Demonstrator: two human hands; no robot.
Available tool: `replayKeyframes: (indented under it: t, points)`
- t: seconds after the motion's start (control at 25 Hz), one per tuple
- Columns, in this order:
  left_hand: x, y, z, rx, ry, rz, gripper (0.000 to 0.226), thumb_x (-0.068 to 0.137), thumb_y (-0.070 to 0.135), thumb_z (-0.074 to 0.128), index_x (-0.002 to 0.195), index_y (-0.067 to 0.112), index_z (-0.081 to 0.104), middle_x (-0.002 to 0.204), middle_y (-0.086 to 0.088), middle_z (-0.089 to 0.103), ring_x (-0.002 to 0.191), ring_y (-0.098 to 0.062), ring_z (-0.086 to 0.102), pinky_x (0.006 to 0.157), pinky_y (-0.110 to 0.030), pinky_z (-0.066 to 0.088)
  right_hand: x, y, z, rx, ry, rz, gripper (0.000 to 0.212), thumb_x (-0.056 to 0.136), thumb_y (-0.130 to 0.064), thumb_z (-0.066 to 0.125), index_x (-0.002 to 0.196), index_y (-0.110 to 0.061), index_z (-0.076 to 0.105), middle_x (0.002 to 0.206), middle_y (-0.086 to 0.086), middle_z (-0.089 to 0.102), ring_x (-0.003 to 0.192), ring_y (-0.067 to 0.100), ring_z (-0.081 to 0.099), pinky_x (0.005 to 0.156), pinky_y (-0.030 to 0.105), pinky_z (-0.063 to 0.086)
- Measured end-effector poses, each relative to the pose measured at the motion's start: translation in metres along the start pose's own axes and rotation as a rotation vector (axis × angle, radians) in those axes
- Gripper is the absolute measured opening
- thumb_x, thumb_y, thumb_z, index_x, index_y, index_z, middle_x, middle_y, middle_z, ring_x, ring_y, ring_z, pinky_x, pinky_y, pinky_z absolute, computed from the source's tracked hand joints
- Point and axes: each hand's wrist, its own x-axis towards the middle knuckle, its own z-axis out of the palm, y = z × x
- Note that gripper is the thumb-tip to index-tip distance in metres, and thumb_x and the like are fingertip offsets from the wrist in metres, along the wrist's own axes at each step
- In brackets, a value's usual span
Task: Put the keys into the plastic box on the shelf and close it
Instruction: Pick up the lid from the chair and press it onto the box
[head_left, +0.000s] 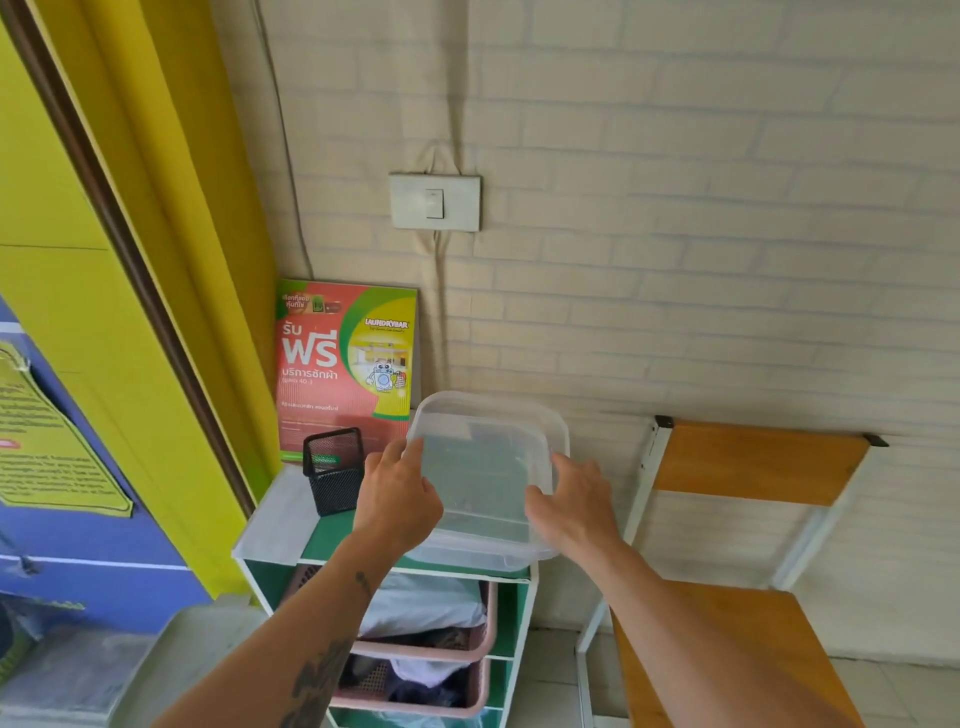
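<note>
Left hand (397, 499) gripping the left edge of the clear lid (485, 457), right hand (569, 501) fingers spread on its right edge, lid tilted over the plastic box (467, 556) (keys not visible), box on the shelf top (275, 525) beside a black mesh cup (333, 470).

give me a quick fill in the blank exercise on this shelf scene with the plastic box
1. Both hands, left hand and right hand, rest on the ____ of the plastic box.
2. The mesh pen holder left of the box is ____ in colour.
3. The baskets under the shelf top are ____.

Missing words: lid; black; pink
</note>
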Motion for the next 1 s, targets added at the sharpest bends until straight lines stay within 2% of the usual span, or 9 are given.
replayKeyframes:
  t: [0.2,0.32,0.48,0.72,0.88,0.96,1.0]
  points:
    - [0.014,-0.010,0.010,0.035,-0.078,-0.044,0.054,0.087,0.011,0.045,0.141,0.012,0.039,0.131,-0.007,0.052,0.113,-0.028,0.043,0.102,-0.043,0.044,0.015,-0.010,0.011,-0.070,-0.063,0.030,0.065,0.076,-0.039,0.046,0.139,-0.022,0.038,0.122,0.007,0.038,0.118,0.031,0.036,0.080,0.038,0.036]
    - [0.019,-0.014,0.015,0.051,-0.098,-0.049,0.052,0.088,0.012,0.046,0.140,0.012,0.040,0.135,-0.007,0.050,0.116,-0.028,0.044,0.102,-0.044,0.046,0.018,-0.012,0.014,-0.111,-0.091,0.036,0.060,0.075,-0.037,0.046,0.133,-0.021,0.042,0.110,0.003,0.033,0.112,0.028,0.035,0.079,0.037,0.035]
    - [0.023,-0.015,0.016,0.100,-0.094,-0.026,0.052,0.088,0.015,0.046,0.140,0.012,0.041,0.142,-0.008,0.045,0.120,-0.031,0.044,0.101,-0.044,0.046,0.019,-0.013,0.013,-0.144,-0.124,0.032,0.036,0.075,-0.034,0.048,0.108,-0.021,0.046,0.108,0.006,0.037,0.102,0.026,0.035,0.079,0.040,0.040]
    - [0.026,-0.021,0.013,0.098,-0.107,-0.055,0.059,0.080,0.014,0.050,0.139,0.012,0.045,0.138,-0.005,0.047,0.120,-0.028,0.045,0.099,-0.043,0.047,0.016,-0.009,0.019,-0.211,-0.101,-0.050,0.030,0.079,-0.030,0.050,0.105,-0.018,0.045,0.110,0.007,0.040,0.107,0.028,0.038,0.079,0.039,0.043]
    - [0.027,-0.019,0.015,0.167,-0.088,-0.007,0.058,0.081,0.019,0.050,0.138,0.013,0.045,0.140,-0.007,0.046,0.119,-0.030,0.047,0.098,-0.044,0.047,0.017,-0.005,0.019,-0.265,-0.095,-0.072,0.044,0.083,-0.035,0.048,0.123,-0.017,0.045,0.120,0.008,0.041,0.112,0.029,0.038,0.087,0.043,0.045]
    - [0.026,-0.018,0.017,0.231,-0.058,0.059,0.057,0.083,0.024,0.049,0.139,0.014,0.043,0.147,-0.007,0.041,0.124,-0.031,0.044,0.101,-0.045,0.044,0.018,-0.003,0.022,-0.367,-0.043,-0.150,0.054,0.088,-0.040,0.045,0.137,-0.018,0.039,0.139,0.013,0.036,0.123,0.031,0.034,0.096,0.044,0.043]
    - [0.025,-0.017,0.017,0.264,-0.040,0.107,0.057,0.084,0.026,0.048,0.139,0.014,0.042,0.151,-0.008,0.037,0.129,-0.031,0.041,0.104,-0.045,0.041,0.019,-0.002,0.025,-0.393,-0.031,-0.196,0.061,0.091,-0.043,0.043,0.145,-0.018,0.032,0.151,0.013,0.026,0.133,0.033,0.028,0.105,0.046,0.037]
